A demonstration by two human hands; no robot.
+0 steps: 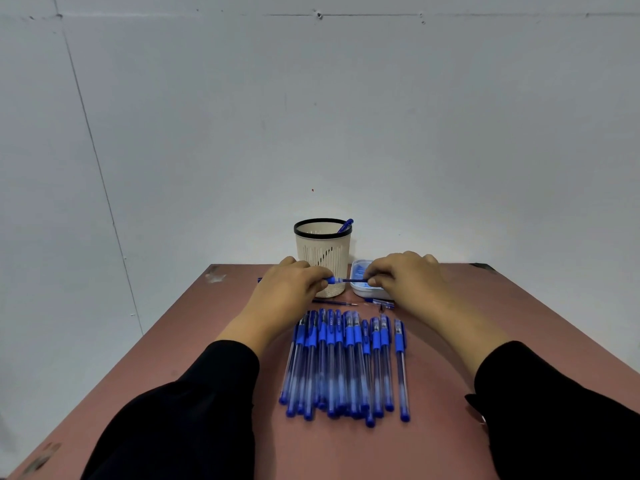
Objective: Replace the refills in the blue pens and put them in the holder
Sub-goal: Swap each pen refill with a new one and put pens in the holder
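Note:
My left hand (294, 289) grips a blue pen barrel (331, 280), whose end pokes out past the hand on the left. My right hand (405, 278) pinches a thin dark refill (353, 280) that runs into the barrel's open end. Both hands hover above the table in front of the cream holder (323, 252) with a black rim. One blue pen (346, 225) leans inside the holder. Several blue capped pens (346, 362) lie side by side in a row near me.
A small white tray (362, 275) with blue contents sits right of the holder, partly under my right hand. A loose refill (334, 303) and a loose pen part (381, 303) lie on the reddish-brown table (450, 341). A white wall rises just behind the table's far edge.

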